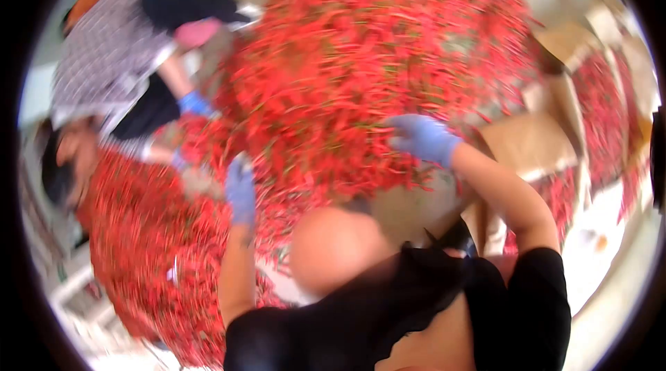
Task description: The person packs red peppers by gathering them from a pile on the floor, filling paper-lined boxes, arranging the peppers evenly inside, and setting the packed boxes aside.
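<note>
A large heap of red chili peppers [374, 45] with green stems spreads in front of me. My right hand [424, 139], in a blue glove, hovers at the heap's near right side. Its fingers point left and the thumb stands apart from them, with nothing visible between. My left hand [241, 190], also blue-gloved, is over the peppers between the main heap and a second pepper pile [152, 232] on the left. Motion blur smears its fingers, so I cannot tell whether it holds a pepper.
A co-worker [111, 52] with a dark cap bends over the heap at the left, wearing blue gloves. Another person [69, 156] is at the left edge beside the pepper pile. Open cardboard boxes [531, 142] stand at the right, some with peppers inside.
</note>
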Demonstrator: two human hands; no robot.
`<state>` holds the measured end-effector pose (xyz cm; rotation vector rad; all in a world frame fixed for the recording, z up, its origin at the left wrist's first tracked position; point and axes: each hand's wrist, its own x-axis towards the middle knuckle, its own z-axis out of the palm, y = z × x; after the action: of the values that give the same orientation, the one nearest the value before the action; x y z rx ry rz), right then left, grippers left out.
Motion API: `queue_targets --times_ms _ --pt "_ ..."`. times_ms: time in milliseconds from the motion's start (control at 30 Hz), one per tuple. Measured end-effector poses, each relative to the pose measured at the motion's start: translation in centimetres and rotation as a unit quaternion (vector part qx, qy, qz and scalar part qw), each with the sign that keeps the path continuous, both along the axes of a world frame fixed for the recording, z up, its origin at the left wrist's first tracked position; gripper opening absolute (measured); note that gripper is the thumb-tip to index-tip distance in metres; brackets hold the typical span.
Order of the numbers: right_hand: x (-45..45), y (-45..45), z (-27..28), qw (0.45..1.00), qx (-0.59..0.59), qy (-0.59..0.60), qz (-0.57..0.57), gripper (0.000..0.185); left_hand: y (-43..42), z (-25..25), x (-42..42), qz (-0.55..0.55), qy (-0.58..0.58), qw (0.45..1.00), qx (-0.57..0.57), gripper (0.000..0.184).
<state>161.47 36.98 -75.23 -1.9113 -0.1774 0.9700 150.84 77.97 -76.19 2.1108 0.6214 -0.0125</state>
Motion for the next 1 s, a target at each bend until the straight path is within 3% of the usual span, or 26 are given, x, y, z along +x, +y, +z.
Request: queue_targets --times_ms 67,133,167,200,300,333,433,533,667,800,900,967,1000 --pt "-1.4 -1.2 2.2 0.998 -0.017 -0.045 0.026 0.036 -1.3 -0.7 0.3 -0.071 -0.008 0.997 -0.017 0.033" --pt "-3.2 -7.6 1.5 0.983 -0.056 -0.172 -0.001 0.030 -2.5 -0.2 -0.6 -0.144 -0.007 0.990 -0.006 0.032" --pt "-2.5 -10.9 2.0 0.975 -0.088 -0.185 -0.088 0.028 -3.2 -0.3 -0.4 -0.135 0.000 0.990 -0.048 0.032" --pt "-1.8 -14.2 3.2 0.958 -0.114 -0.206 -0.166 0.027 -3.0 -1.6 -0.2 -0.192 -0.011 0.981 -0.021 0.030" --pt "-3.4 -21.0 5.7 0.928 -0.222 -0.142 -0.264 0.021 -4.5 -3.0 1.8 -0.225 -0.016 0.973 -0.052 0.027" --pt "-6.5 -22.5 8.3 0.926 -0.235 -0.101 -0.278 0.019 -6.1 -1.0 2.7 -0.293 -0.021 0.955 -0.026 0.025" --pt "-12.8 -24.7 6.0 0.906 -0.367 -0.095 -0.188 0.015 -9.6 -0.2 5.8 -0.401 -0.031 0.915 0.014 0.023" --pt "-16.8 -25.3 2.7 0.893 -0.379 -0.173 -0.174 0.018 -11.0 -0.3 7.1 -0.459 -0.039 0.887 0.019 0.023" --pt "-15.4 -23.4 2.0 0.794 -0.579 -0.165 0.085 0.015 -12.4 1.6 7.9 -0.485 -0.034 0.873 0.032 0.022" --pt "-15.8 -24.7 3.4 0.795 -0.537 -0.271 0.077 0.015 -13.6 3.7 8.3 -0.499 -0.043 0.865 0.036 0.022" --pt "-17.5 -25.2 8.1 0.802 -0.400 -0.404 -0.181 0.015 -16.5 5.8 11.4 -0.549 -0.090 0.830 0.046 0.026" --pt "-20.8 -24.8 10.2 0.760 -0.307 -0.411 -0.400 0.018 -21.3 7.8 13.9 -0.605 -0.135 0.785 0.014 0.028" --pt "-22.3 -23.4 10.7 0.721 -0.230 -0.408 -0.511 0.020 -22.9 12.5 12.5 -0.677 -0.125 0.723 0.049 0.034"
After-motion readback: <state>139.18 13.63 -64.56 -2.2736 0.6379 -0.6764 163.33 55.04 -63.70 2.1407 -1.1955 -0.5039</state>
